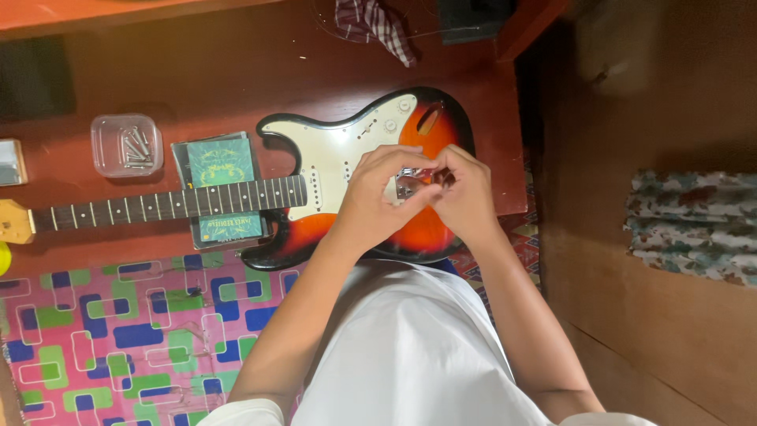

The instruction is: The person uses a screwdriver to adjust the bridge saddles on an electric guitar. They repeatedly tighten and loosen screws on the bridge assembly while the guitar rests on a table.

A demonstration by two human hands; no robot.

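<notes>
An electric guitar lies flat on a reddish wooden table (pixel 197 71), its sunburst body (pixel 430 233) under my hands and its white pickguard (pixel 335 154) to their left. My left hand (pixel 377 199) and my right hand (pixel 467 196) meet over the metal bridge (pixel 408 186), fingers curled. Left fingertips press on the bridge. The right thumb and fingers pinch a small dark part (pixel 446 180) just above it; what it is cannot be made out. The neck (pixel 158 207) runs off to the left.
A green box (pixel 221 170) props up the neck. A clear plastic tub of screws (pixel 126 145) stands left of it. A checked cloth (pixel 374 24) lies at the back. A pink patterned mat (pixel 118 331) and a floral fabric (pixel 694 225) lie on the floor.
</notes>
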